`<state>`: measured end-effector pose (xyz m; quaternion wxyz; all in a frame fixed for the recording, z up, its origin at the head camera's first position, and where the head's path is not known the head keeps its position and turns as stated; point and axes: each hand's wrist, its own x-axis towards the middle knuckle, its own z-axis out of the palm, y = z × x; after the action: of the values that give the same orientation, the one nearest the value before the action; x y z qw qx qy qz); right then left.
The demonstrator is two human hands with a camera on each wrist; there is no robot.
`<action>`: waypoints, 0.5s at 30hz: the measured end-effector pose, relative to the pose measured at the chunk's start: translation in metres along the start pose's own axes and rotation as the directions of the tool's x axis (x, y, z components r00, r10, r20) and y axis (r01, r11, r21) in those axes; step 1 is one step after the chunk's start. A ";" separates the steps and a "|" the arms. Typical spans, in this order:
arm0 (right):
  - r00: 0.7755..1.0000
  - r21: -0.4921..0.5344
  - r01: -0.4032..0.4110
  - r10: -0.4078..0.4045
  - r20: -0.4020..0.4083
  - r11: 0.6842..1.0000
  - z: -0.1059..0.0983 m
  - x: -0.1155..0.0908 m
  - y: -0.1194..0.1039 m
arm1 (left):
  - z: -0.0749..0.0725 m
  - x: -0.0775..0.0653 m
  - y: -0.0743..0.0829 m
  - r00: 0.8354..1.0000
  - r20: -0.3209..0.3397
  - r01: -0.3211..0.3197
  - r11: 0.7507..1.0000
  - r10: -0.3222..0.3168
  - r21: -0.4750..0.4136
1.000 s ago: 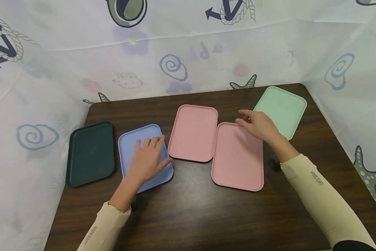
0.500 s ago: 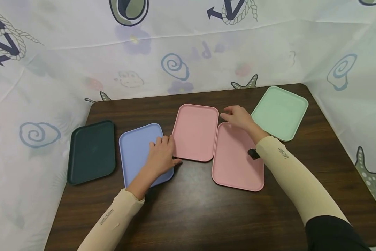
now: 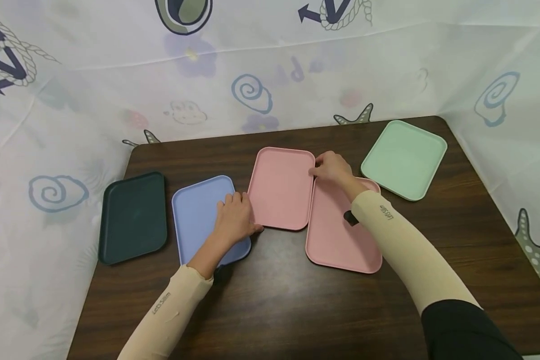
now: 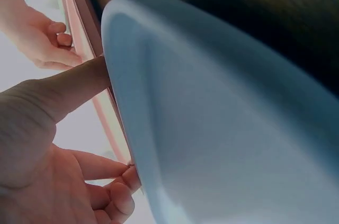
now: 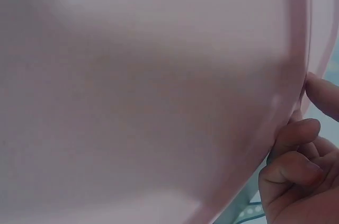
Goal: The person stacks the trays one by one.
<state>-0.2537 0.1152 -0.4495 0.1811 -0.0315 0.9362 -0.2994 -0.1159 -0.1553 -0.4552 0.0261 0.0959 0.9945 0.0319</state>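
Note:
Two pink trays lie side by side mid-table. My left hand (image 3: 234,220) is at the left edge of the left pink tray (image 3: 281,187), thumb near its lower corner, reaching across the blue tray (image 3: 197,215). In the left wrist view, the blue tray's rim (image 4: 222,128) fills the foreground, and the fingers of my left hand (image 4: 32,139) bend at the pink edge behind it. My right hand (image 3: 333,167) pinches the left pink tray's upper right edge, above the right pink tray (image 3: 342,245). The right wrist view shows my right hand's curled fingers (image 5: 294,173) at the rim.
A dark green tray (image 3: 133,220) lies at the far left of the brown table (image 3: 270,310). Toward the back right corner is a mint green tray (image 3: 405,160). Behind and beside the table hangs a white patterned cloth (image 3: 130,90).
My right hand has moved left from beside the mint tray to the left pink tray's upper right edge. My left hand has shifted right from over the blue tray to the pink tray's left edge.

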 end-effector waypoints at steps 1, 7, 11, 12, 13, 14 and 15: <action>1.000 -0.010 -0.002 0.002 -0.006 1.000 0.001 0.000 0.000 | 0.000 0.001 0.000 1.000 -0.006 0.000 1.000 0.000 -0.004; 1.000 -0.023 -0.004 0.004 -0.007 1.000 0.001 0.001 -0.002 | 0.001 0.001 -0.002 1.000 -0.007 0.004 0.999 -0.004 -0.036; 1.000 -0.018 0.000 0.000 -0.013 1.000 0.001 0.000 -0.004 | 0.002 -0.001 -0.003 1.000 -0.025 0.001 0.999 -0.002 -0.054; 1.000 -0.015 0.002 -0.003 -0.015 1.000 0.001 0.001 -0.004 | 0.002 -0.002 -0.002 1.000 -0.031 0.000 0.998 -0.001 -0.060; 1.000 -0.011 0.004 -0.004 -0.017 1.000 0.001 0.001 -0.005 | 0.002 -0.003 -0.002 0.999 -0.036 -0.001 0.998 -0.001 -0.068; 1.000 -0.007 0.006 -0.006 -0.019 1.000 0.001 0.001 -0.005 | 0.001 -0.004 -0.002 0.999 -0.041 -0.002 0.997 -0.001 -0.074; 1.000 -0.003 0.006 -0.007 -0.019 1.000 0.001 0.002 -0.005 | 0.001 -0.005 -0.001 0.999 -0.047 -0.002 0.997 -0.002 -0.079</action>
<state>-0.2551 0.1104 -0.4476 0.1711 -0.0320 0.9383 -0.2988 -0.1112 -0.1575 -0.4563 0.0064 0.0940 0.9929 0.0732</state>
